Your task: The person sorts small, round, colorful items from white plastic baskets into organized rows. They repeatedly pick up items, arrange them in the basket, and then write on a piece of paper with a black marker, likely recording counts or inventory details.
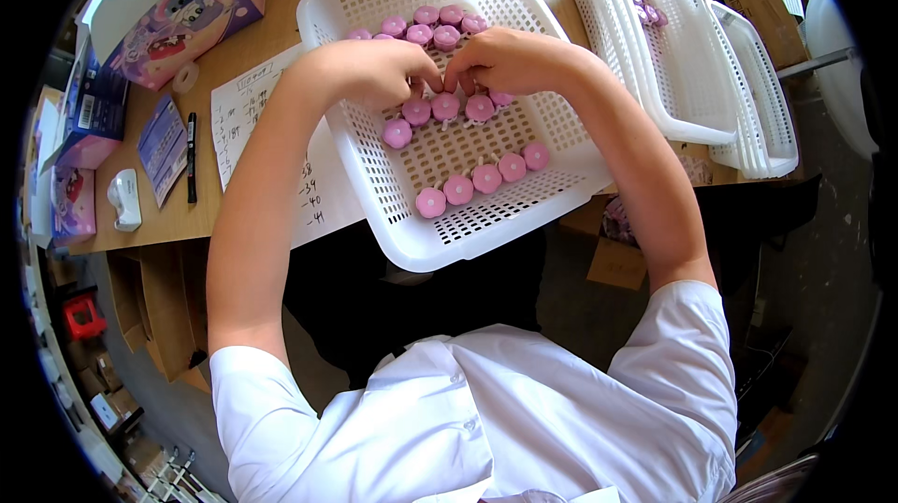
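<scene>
A white perforated plastic basket [421, 261] lies before me, with several pink flower-shaped pieces inside. One row of these pieces [486, 179] runs along its near side, and a second row [445, 106] crosses the middle. More pieces [419, 34] are bunched near the far side. My left hand [382, 71] reaches in from the left, its bent fingertips at the top of a middle-row piece. Close beside it, almost touching, my right hand [491, 62] has its fingers curled above the same row and partly covers a piece. Whether either hand grips one is hidden.
Handwritten paper [330, 187] lies partly under the basket. Left are a black marker [191, 158], a white tape dispenser [126, 200], a tape roll [185, 78], a leaflet [165, 145] and printed boxes [203, 15]. Stacked white baskets [691, 82] stand at the right.
</scene>
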The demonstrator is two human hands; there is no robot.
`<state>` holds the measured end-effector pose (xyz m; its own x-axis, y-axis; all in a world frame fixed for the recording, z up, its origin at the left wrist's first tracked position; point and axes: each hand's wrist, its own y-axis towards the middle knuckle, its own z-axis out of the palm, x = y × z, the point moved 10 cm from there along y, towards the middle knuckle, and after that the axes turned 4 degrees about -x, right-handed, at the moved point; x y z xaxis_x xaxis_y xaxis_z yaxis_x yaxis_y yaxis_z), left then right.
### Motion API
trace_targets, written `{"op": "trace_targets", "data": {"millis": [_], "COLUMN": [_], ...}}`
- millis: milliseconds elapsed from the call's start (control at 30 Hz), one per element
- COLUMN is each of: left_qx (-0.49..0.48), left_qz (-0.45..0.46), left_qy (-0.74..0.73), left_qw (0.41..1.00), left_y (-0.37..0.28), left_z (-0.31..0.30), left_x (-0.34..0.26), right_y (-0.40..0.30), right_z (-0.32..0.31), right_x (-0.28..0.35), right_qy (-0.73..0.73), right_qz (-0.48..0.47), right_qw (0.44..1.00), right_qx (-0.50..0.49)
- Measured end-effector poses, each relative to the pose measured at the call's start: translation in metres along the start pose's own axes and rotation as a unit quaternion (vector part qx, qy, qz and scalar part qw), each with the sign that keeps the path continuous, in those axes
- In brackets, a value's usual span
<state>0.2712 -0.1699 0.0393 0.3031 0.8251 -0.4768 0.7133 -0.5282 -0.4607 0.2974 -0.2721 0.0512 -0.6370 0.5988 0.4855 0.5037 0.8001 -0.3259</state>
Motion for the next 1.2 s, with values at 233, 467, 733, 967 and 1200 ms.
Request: {"op": "trace_targets", "data": {"millis": [233,467,733,967,1200], "left_qx": [0.045,0.010,-0.338,-0.243,-0.201], "left_qz": [0.016,0.062,0.045,0.014,-0.035], "left_qy": [-0.086,-0.052,-0.049,-0.146,-0.156], "left_qw": [0.995,0.997,0.939,0.959,0.966], "left_y": [-0.016,-0.016,0.000,0.017,0.027], "left_z": [0.031,0.034,-0.065,-0.051,-0.041], "left_x": [-0.032,-0.043,0.031,0.039,0.052], "right_y": [-0.005,-0.008,-0.006,0.033,0.062], "right_z": [0.027,0.022,-0.044,-0.037,-0.041], "right_x": [-0.005,0.001,-0.003,-0.020,-0.011], "right_qy": [0.055,0.035,-0.113,-0.096,-0.180], "right_qz": [0.023,0.007,-0.076,-0.027,0.006], "right_qw": [0.988,0.993,0.935,0.971,0.964], "right_qx": [0.139,0.116,-0.326,-0.215,-0.197]}}
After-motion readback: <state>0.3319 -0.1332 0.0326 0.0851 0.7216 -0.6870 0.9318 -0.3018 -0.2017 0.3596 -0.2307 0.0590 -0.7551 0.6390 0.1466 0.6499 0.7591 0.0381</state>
